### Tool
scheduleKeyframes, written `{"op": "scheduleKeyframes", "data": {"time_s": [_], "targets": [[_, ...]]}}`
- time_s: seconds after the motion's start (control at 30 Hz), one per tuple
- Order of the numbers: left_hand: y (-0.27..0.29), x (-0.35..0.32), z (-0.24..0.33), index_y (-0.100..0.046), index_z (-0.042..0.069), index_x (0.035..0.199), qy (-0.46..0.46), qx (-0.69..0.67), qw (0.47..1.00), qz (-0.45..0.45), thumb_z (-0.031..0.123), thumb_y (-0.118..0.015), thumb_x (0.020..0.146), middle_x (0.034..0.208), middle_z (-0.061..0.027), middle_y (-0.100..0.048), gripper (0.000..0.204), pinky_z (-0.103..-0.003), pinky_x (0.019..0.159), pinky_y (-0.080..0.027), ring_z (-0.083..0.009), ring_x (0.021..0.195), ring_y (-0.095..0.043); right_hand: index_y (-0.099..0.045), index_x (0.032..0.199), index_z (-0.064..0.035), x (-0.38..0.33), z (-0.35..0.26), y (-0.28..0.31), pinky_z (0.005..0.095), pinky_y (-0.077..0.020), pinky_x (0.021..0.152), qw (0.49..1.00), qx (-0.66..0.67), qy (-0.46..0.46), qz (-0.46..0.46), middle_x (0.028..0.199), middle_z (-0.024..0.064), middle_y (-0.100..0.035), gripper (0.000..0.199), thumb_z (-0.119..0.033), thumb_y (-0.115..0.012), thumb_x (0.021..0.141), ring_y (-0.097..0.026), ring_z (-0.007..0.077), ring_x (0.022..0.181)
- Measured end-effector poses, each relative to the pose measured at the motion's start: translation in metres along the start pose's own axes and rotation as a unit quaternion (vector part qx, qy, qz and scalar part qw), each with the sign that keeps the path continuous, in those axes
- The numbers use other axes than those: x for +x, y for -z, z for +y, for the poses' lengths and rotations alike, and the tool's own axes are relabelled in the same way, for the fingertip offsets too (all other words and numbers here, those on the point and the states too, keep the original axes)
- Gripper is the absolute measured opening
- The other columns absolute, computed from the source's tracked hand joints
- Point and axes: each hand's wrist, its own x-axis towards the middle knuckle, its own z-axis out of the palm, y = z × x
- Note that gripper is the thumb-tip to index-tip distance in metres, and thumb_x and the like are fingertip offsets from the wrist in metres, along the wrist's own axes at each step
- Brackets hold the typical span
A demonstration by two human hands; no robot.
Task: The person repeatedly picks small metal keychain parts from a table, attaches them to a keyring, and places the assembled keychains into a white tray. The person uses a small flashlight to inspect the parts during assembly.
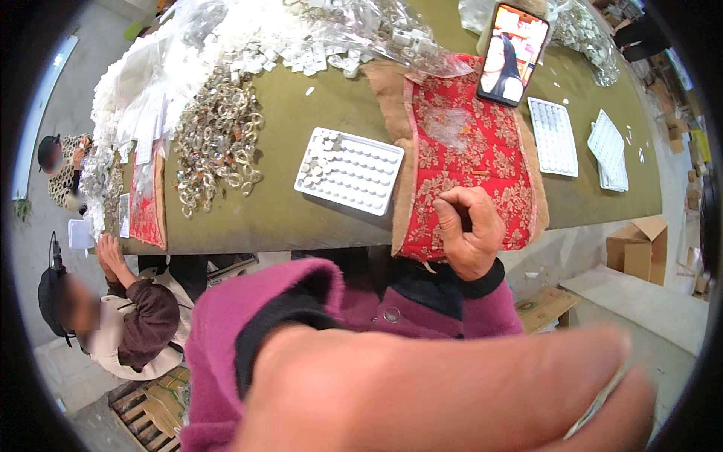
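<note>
Red floral cloth pad [467, 143]: right hand [468, 233] rests fisted on its near edge; white dimpled plastic tray [350, 172] lies just left. Left hand [452, 392] blurred, grip unclear.

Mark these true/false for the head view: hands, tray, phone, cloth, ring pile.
1. The right hand rests curled over the red patterned cloth. True.
2. The white compartment tray in front of the person is completely filled. False: only a few pockets at its left end hold pieces, the rest are vacant.
3. A phone with a lit screen stands at the far end of the cloth. True.
4. The pile of metal rings lies right of the tray. False: it lies to its left.
5. The left hand rests flat on the table. False: it is raised close to the camera, large and blurred.
</note>
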Motion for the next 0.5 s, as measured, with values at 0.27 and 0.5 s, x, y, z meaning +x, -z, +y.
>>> {"op": "scheduleKeyframes", "data": {"time_s": [0.27,0.5], "targets": [[0.006,-0.006,0.007,-0.075,-0.001,0.104,0.005,0.008,0.999,0.038,0.004,-0.07,0.095,0.116,-0.0217,-0.073,0.012,-0.033,0.086,-0.059,-0.0257,0.097,-0.072,-0.07,0.101,-0.0029,0.0,0.002,-0.002,0.035,-0.0524,0.064,1.0,-0.006,0.022,0.018,0.088,0.0115,-0.068,0.015,-0.001,-0.08,0.09,-0.066,0.0249,0.072],[-0.004,-0.01,0.003,-0.075,-0.001,0.102,0.002,0.028,0.999,0.031,0.004,-0.071,0.094,0.113,-0.0205,-0.073,0.01,-0.032,0.083,-0.059,-0.0247,0.093,-0.072,-0.069,0.101,-0.0019,-0.001,0.003,-0.001,0.034,-0.0521,0.064,1.0,-0.004,0.022,0.006,0.087,0.0116,-0.068,0.016,0.0,-0.08,0.09,-0.067,0.0242,0.072]]}}
